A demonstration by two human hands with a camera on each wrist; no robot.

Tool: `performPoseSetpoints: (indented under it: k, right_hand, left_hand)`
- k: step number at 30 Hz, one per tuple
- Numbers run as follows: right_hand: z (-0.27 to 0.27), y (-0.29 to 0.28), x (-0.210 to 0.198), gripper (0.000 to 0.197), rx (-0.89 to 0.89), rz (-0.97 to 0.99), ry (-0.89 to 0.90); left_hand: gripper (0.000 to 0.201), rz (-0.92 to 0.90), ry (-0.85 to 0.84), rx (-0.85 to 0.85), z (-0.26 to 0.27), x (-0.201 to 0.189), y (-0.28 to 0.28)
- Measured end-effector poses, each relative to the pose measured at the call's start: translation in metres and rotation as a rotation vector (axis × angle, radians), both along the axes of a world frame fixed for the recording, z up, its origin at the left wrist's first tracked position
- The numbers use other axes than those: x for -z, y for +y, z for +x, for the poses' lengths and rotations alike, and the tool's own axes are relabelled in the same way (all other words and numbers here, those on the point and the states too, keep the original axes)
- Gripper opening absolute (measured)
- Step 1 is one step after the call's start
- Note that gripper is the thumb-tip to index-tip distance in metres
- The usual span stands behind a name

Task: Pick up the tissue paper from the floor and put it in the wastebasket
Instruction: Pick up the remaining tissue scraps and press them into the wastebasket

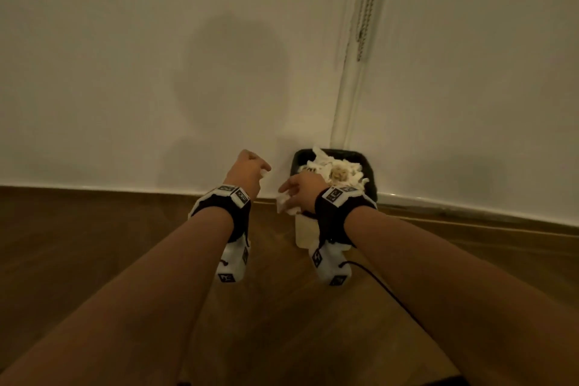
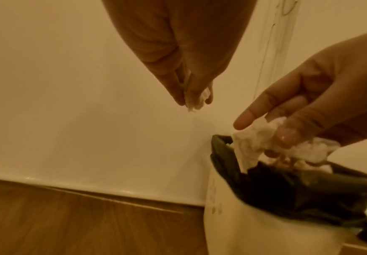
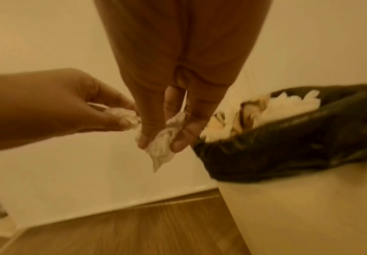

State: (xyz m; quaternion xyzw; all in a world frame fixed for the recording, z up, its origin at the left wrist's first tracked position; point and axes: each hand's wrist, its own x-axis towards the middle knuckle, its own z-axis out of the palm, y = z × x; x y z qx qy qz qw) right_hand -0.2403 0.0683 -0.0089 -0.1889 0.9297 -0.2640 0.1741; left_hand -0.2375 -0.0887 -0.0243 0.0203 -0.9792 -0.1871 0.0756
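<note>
Both grips pinching tissue: right hand (image 1: 300, 189) by the overstuffed wastebasket (image 1: 369, 163), left hand (image 1: 247, 171) short of it, so either wad (image 3: 162, 146) could easily slide off onto the floor (image 1: 125, 229).

The right hand (image 1: 300, 191) covers most of its tissue (image 1: 285, 204) in the head view; only a crumpled edge shows below the fingers. The left hand (image 1: 247, 174) hides nearly all of its scrap (image 1: 264, 173), so its size cannot be told. The right wrist and its band block the near rim of the bin (image 1: 332, 153). In both wrist views the bin (image 2: 254, 229) is blurred and cut off by the lower edge.
</note>
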Motion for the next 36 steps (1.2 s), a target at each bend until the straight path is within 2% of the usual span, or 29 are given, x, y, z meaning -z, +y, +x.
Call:
performPoseSetpoints:
  k: [5,12,19,22,26,29,31,34,36]
  right_hand:
    - [-0.001,0.037,-0.042,0.027,0.091,-0.045,0.111]
    - [-0.013,0.078,-0.047,0.031,0.239,0.179,0.141]
    - [-0.045,0.091,-0.034,0.031,0.302,0.201,0.162]
    - [-0.062,0.099,-0.025,0.032,0.34,0.18,0.16]
    - [-0.077,0.094,-0.005,0.031,0.325,0.214,0.05]
    - [-0.08,0.088,0.016,0.031,0.284,0.23,0.073]
    - [-0.08,0.085,0.031,0.031,0.246,0.233,0.078]
    - [-0.078,0.08,0.044,0.042,0.237,0.214,0.101]
    - [-0.078,0.078,0.05,0.046,0.188,0.239,0.079]
  left_hand:
    - [0.029,0.156,0.099,0.016,-0.005,-0.034,0.035]
    - [0.024,0.264,0.122,-0.019,-0.009,-0.034,0.086]
    - [0.023,0.151,-0.019,0.078,-0.032,-0.007,0.104]
    - [0.021,0.117,-0.004,0.065,-0.045,0.002,0.103]
    - [0.016,0.08,0.005,0.047,-0.057,0.02,0.102]
    - [0.017,0.008,-0.019,0.09,-0.064,0.035,0.105]
    - [0.02,-0.055,-0.085,0.127,-0.071,0.044,0.109]
    - [0.021,-0.165,-0.211,0.146,-0.081,0.051,0.116]
    - [0.033,-0.205,-0.286,0.122,-0.088,0.053,0.12]
